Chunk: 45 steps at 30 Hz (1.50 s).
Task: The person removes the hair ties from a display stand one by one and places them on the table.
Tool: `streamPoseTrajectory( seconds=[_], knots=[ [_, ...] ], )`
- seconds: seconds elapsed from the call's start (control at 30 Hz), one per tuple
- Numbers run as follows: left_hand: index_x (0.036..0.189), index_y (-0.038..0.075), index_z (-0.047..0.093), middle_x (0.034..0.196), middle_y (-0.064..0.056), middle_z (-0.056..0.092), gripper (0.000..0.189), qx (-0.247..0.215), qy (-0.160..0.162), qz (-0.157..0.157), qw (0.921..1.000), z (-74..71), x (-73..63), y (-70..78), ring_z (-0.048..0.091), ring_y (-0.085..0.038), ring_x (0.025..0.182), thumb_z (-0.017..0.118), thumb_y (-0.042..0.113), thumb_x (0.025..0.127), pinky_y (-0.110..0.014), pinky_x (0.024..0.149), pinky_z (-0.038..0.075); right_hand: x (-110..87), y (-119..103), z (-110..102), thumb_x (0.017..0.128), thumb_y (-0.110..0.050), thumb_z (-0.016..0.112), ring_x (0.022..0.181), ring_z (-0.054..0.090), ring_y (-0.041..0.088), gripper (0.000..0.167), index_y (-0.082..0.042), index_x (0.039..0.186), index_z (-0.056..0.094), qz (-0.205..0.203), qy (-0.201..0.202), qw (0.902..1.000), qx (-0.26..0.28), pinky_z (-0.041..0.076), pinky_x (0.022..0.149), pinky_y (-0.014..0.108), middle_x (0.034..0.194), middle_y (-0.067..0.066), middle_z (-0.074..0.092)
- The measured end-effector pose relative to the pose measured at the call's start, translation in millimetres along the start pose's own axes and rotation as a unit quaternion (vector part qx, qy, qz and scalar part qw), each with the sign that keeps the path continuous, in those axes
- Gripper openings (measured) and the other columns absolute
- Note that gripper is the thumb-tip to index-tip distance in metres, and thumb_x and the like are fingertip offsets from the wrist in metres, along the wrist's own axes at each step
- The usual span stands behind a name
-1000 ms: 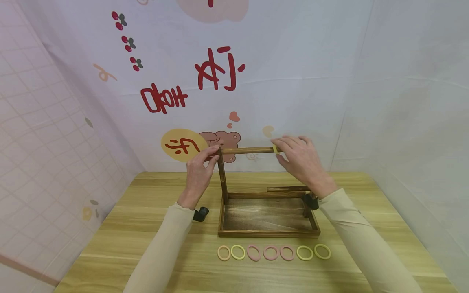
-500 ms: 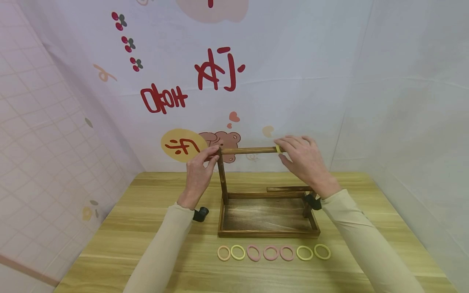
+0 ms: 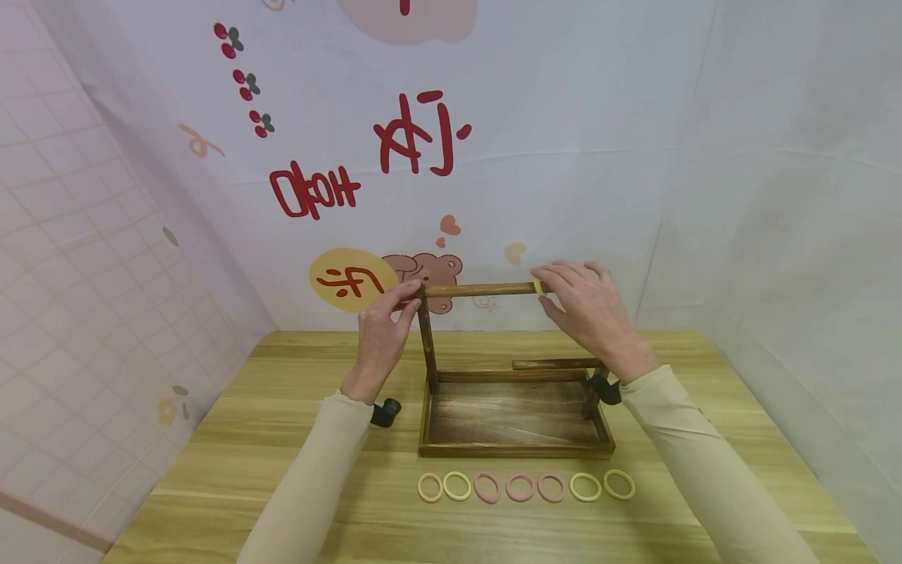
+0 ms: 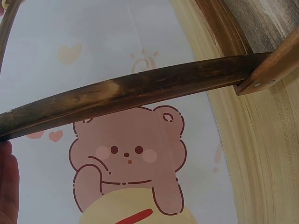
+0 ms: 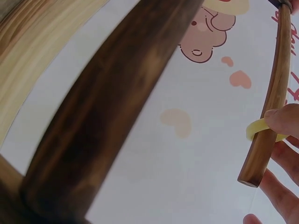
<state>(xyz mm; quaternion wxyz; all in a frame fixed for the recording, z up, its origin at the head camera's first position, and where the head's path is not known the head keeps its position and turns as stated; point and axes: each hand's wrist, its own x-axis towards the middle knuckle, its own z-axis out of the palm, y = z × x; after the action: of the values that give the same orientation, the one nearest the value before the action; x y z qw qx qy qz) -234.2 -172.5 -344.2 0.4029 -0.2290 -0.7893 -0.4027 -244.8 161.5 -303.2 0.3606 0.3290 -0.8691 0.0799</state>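
Observation:
A dark wooden rack [image 3: 428,337] has an upright post and a top rod [image 3: 482,290] reaching right from it. My left hand [image 3: 380,329] pinches the top of the post between thumb and fingers; the left wrist view shows only a sliver of that hand [image 4: 8,182] beside the post [image 4: 135,91]. Around the top rod, close to its free end, is a yellow ring [image 5: 257,128]. My right hand [image 3: 585,305] pinches this ring, with the thumb on its near side in the right wrist view and the rod's cut end [image 5: 250,182] sticking out past it.
A lower rod [image 3: 553,364] reaches left from a short post at the rack's right, partly behind my right wrist. The rack's tray base [image 3: 517,451] sits on the wooden table [image 3: 338,501]. In front lie several rings [image 3: 520,487], orange, yellow and pink, in a row.
My right hand has slid the yellow ring a little to the right along the top rod, towards its free end. My left hand stays at the post.

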Motion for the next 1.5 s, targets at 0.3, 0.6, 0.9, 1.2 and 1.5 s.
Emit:
streamPoseTrajectory(
  seconds=[0.3, 0.6, 0.9, 1.2, 1.5],
  knots=[
    [0.121, -0.002, 0.074, 0.119, -0.016, 0.075, 0.029, 0.002, -0.003, -0.001, 1.0000, -0.5, 0.0, 1.2, 0.076, -0.031, 0.092, 0.076, -0.001, 0.092, -0.044, 0.081, 0.063, -1.7, 2, -1, 0.087, -0.011, 0.083, 0.122, 0.062, 0.037, 0.048, -0.007, 0.133, 0.068, 0.001, 0.004, 1.0000, 0.000, 0.045, 0.102, 0.065, 0.128, 0.013, 0.071],
    [0.120, -0.003, 0.074, 0.118, -0.017, 0.075, 0.029, 0.005, -0.002, -0.001, 1.0000, -0.6, -0.5, 1.6, 0.076, -0.032, 0.090, 0.076, -0.001, 0.091, -0.046, 0.081, 0.063, -3.7, 4, -2, 0.088, -0.010, 0.082, 0.122, 0.062, 0.037, 0.047, -0.007, 0.133, 0.068, 0.008, -0.002, 1.0000, 0.002, 0.044, 0.102, 0.066, 0.128, 0.013, 0.071],
    [0.122, -0.001, 0.074, 0.119, -0.016, 0.075, 0.029, 0.004, -0.004, -0.007, 1.0000, -1.2, -0.5, 2.4, 0.076, -0.032, 0.091, 0.075, 0.000, 0.093, -0.046, 0.082, 0.062, -5.7, 7, -4, 0.087, -0.009, 0.083, 0.121, 0.063, 0.037, 0.048, -0.007, 0.133, 0.067, 0.011, 0.000, 0.9999, 0.001, 0.044, 0.102, 0.065, 0.128, 0.013, 0.071],
    [0.122, -0.001, 0.074, 0.120, -0.016, 0.074, 0.030, 0.007, -0.005, -0.005, 1.0000, -1.5, -0.9, 2.3, 0.076, -0.032, 0.092, 0.075, 0.000, 0.093, -0.046, 0.082, 0.062, -8.3, 8, -5, 0.088, -0.008, 0.082, 0.122, 0.062, 0.037, 0.048, -0.006, 0.133, 0.067, 0.018, -0.006, 0.9998, 0.005, 0.043, 0.103, 0.066, 0.129, 0.013, 0.070],
    [0.123, -0.001, 0.074, 0.120, -0.015, 0.074, 0.029, 0.004, -0.008, -0.006, 0.9999, -1.5, -1.9, 1.6, 0.075, -0.031, 0.093, 0.074, 0.001, 0.094, -0.044, 0.083, 0.062, -11.5, 10, -6, 0.087, -0.008, 0.082, 0.121, 0.063, 0.038, 0.047, -0.006, 0.132, 0.067, 0.021, -0.007, 0.9998, 0.003, 0.043, 0.103, 0.067, 0.128, 0.014, 0.071]
  ],
)
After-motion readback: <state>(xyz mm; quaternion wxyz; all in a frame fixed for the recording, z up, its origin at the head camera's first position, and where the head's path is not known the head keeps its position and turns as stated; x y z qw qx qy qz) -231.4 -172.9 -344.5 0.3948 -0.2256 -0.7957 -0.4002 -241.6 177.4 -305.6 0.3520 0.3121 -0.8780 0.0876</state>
